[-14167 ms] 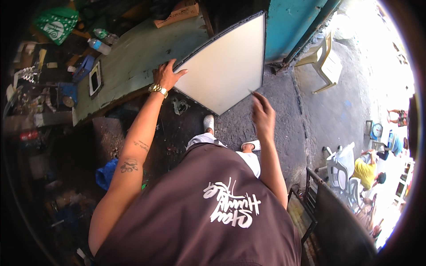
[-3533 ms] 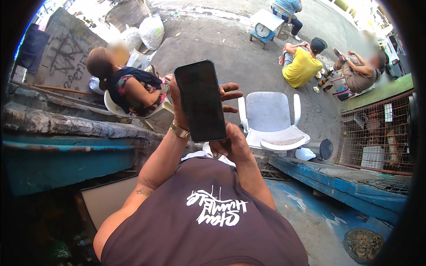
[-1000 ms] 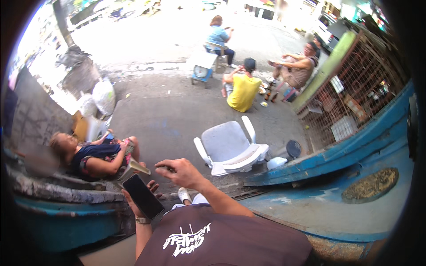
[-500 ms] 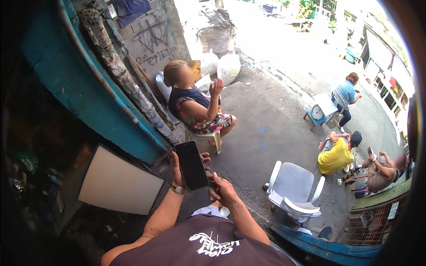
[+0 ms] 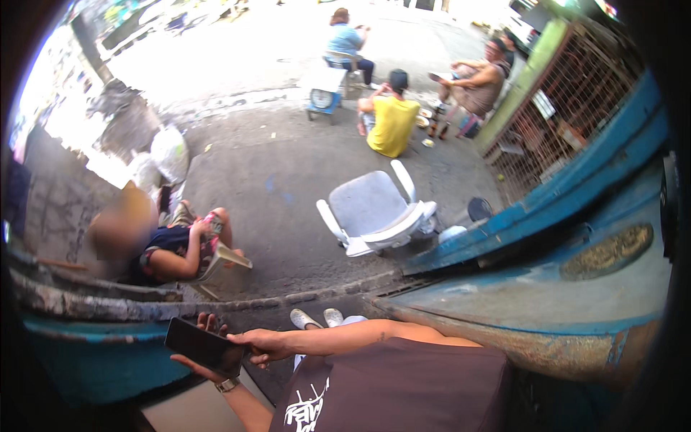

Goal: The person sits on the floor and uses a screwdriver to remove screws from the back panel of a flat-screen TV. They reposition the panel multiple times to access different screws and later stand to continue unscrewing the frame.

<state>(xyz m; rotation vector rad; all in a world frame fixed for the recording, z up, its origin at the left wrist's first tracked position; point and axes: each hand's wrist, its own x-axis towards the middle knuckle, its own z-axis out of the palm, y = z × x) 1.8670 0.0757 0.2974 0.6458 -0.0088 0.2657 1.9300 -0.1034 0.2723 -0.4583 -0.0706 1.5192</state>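
Note:
A black smartphone [image 5: 205, 347] with a dark screen lies across my left hand [image 5: 210, 372]. The thumb shows along one edge and the fingertips stick out past the opposite edge. A metal-banded watch [image 5: 227, 384] circles that wrist. My right hand [image 5: 260, 345] is at the phone's right end, its fingers mostly curled and its foremost finger touching the phone's corner. The rest of its grip is partly hidden. Below both hands is a pale flat panel [image 5: 194, 409], partly covered by my left forearm.
A grey-white armchair [image 5: 371, 205] stands ahead. At left, a person [image 5: 173, 252] sits on a plastic chair. Farther off sit people in a yellow shirt [image 5: 392, 126], blue [image 5: 345, 39] and brown [image 5: 479, 86]. A blue ledge [image 5: 533, 223] runs along the right; white sacks [image 5: 170, 153] stand left.
The view has swung right, so the phone and hands appear lower left. The seated person nearby has lowered a raised hand to the lap. My left hand still holds the phone.

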